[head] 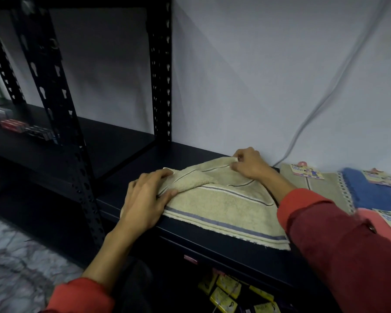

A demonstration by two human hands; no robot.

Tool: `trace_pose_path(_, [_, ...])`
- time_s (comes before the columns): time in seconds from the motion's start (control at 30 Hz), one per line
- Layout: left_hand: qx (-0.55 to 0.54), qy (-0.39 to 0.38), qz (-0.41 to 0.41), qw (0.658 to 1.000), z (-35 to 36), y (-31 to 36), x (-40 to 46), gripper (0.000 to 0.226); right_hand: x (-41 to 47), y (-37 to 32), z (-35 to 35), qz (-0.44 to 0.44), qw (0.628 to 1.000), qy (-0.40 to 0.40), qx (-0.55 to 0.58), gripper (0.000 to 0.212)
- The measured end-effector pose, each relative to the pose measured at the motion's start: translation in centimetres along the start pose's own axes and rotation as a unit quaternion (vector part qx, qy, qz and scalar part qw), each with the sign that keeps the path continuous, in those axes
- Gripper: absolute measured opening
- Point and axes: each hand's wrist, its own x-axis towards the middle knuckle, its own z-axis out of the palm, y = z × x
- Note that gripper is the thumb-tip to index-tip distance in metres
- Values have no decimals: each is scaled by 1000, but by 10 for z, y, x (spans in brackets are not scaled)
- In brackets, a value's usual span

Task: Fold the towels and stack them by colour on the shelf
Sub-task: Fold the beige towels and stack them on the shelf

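A beige towel (224,206) with blue stripes lies on the black shelf top (185,152), its far left part turned over toward me. My left hand (145,199) pinches the towel's left folded edge between thumb and fingers. My right hand (248,164) pinches the far corner of the same towel near the wall. To the right lie a folded beige towel (330,188), a blue towel (379,195) and a pink towel (375,222), each with a paper label.
A black metal rack (61,105) stands at left, with small boxes (16,126) on its shelf. A grey cable (325,98) runs down the wall behind the towels. Yellow packets (228,292) sit on a lower shelf. Marble floor (16,256) shows at lower left.
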Motion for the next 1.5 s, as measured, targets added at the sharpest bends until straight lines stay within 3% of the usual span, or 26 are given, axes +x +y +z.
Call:
trace_pose_path(0.07, [-19, 20, 2, 1000, 0, 1, -1, 42, -11, -8, -23, -35, 997, 28, 58, 12])
trace_pose_path(0.23, [-87, 39, 11, 995, -8, -2, -1, 35, -76, -37, -89, -116, 981, 70, 140, 18])
trace_pose_path(0.33, [-122, -13, 9, 992, -23, -5, 0, 20, -126, -30, -95, -162, 982, 37, 91, 23])
trace_pose_path(0.43, [-53, -85, 47, 994, -38, -14, -1, 13, -168, -5, -79, -160, 986, -7, 38, 22])
trace_pose_path(0.53, [6, -121, 94, 988, -45, -21, -6, 19, -194, 20, -58, -142, 989, -26, -14, 18])
trace_pose_path(0.63, [30, -122, 147, 981, -46, -21, -8, 21, -211, 34, -44, -182, 982, 6, -46, 7])
trace_pose_path(0.77, [18, -132, 162, 978, -50, -20, -6, 35, -223, 48, -37, -241, 967, 33, -71, 17])
trace_pose_path(1.0, [-38, -150, 72, 985, -49, -24, -4, 26, -231, 52, -30, -249, 965, 36, -76, 40])
trace_pose_path(1.1, [-31, -154, 66, 985, -48, -25, -1, 25, -233, 49, -30, -275, 957, 76, -58, 30])
trace_pose_path(1.2, [-25, -156, 74, 985, -48, -26, -1, 31, -235, 53, -29, -306, 938, 100, -131, 21])
trace_pose_path(1.5, [1, -171, 116, 978, -52, -31, -1, 35, -236, 56, -34, -299, 940, 43, -162, 31])
